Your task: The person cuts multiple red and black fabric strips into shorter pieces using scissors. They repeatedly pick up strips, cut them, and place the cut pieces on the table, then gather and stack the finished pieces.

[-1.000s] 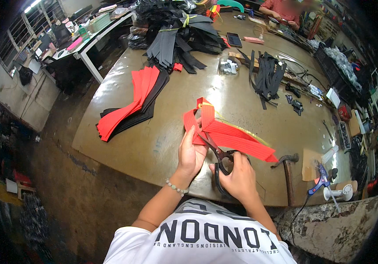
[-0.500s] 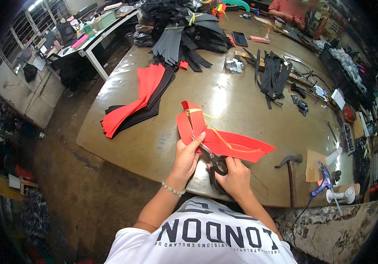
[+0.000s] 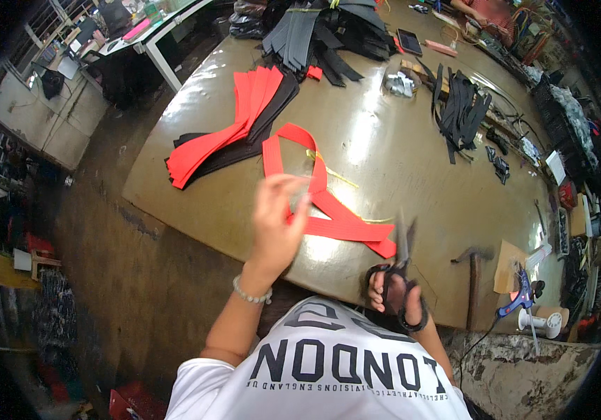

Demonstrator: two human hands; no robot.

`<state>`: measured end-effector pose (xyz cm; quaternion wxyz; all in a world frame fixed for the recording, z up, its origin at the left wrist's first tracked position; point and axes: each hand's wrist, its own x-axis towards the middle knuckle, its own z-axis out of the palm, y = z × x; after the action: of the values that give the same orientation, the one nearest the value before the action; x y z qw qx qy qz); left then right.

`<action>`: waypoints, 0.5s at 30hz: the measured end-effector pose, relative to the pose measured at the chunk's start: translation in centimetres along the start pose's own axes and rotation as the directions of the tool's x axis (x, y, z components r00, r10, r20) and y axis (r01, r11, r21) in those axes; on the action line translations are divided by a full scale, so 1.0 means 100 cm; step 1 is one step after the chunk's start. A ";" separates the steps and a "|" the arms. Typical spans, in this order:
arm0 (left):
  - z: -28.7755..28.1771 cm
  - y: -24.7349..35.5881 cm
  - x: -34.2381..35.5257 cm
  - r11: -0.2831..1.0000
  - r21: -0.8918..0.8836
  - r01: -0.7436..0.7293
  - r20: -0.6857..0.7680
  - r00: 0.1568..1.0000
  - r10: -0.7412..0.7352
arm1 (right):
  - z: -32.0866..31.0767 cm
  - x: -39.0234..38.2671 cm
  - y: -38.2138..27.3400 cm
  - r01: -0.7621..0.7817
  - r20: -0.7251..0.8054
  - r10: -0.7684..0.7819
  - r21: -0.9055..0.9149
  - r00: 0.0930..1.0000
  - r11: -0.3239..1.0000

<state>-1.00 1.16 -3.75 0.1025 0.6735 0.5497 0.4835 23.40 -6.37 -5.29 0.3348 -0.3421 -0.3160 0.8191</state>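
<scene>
My right hand [image 3: 395, 294] grips black-handled scissors [image 3: 403, 253] near the table's front edge. Their blades point away from me, slightly apart and smeared by motion. A red ribbed strap [image 3: 342, 229] lies loosely looped on the table to the left of the scissors, its loose ends toward them. My left hand [image 3: 276, 220] is over the near left part of this strap. Its fingers are blurred, so whether they pinch the strap is unclear. A thin yellow tie [image 3: 339, 176] trails across the strap and the tabletop.
Red strips [image 3: 248, 105] lie fanned over black strips [image 3: 272, 115] at the left. A large black bundle [image 3: 328, 31] sits at the back. A hammer [image 3: 474, 287] and a blue glue gun [image 3: 517, 297] are at the right. Another person [image 3: 489, 17] is at the far right.
The scissors have come away from the strap, toward the right and nearer me. The strap has gone from a tied bundle in my left hand to a loose loop on the table.
</scene>
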 end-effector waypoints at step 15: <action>0.041 -0.044 0.030 0.976 0.218 -0.013 0.480 0.872 -0.096 | 0.016 0.028 0.019 -0.457 0.399 0.254 0.581 0.881 0.673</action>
<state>-0.92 6.94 -7.17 0.1751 0.7687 0.5691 0.2337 19.99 -5.73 -6.78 0.2165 -0.1353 0.0231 0.9666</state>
